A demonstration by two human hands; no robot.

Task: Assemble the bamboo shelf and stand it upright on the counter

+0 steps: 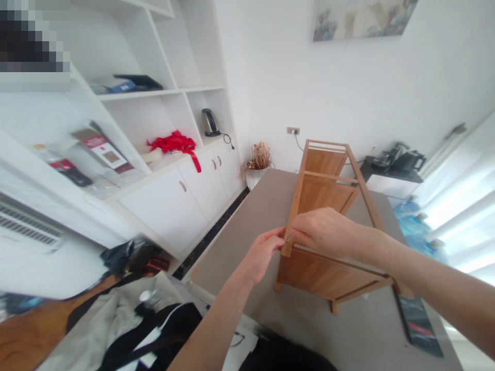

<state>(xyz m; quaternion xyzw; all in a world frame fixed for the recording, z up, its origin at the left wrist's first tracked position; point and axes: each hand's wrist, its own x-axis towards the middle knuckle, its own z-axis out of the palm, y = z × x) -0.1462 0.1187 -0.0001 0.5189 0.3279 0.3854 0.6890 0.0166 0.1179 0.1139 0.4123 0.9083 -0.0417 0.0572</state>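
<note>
A wooden rack (pixel 297 198) with slim rails and panelled sides stands on a grey-brown table (pixel 240 242). My left hand (pixel 261 255) is closed at the outer side of its near left corner, with the fingers against the rail. From the right, my right hand (pixel 323 232) reaches over the rack, its fingers pinched together at that same corner. Between the fingertips a small metal piece (pixel 286 239), which looks like a screw, sits at the rail; my fingers partly cover it. The rack's near panel (pixel 336 275) shows below my right forearm.
A dark flat packet (pixel 419 322) lies at the table's right edge. White shelves (pixel 181 93) on the left hold a kettle (pixel 210 122) and red ribbon (pixel 174 142). Clothes (pixel 112 319) are heaped at lower left. Bottles (pixel 415 221) stand by the curtain; a black kettle (pixel 410 161) sits behind.
</note>
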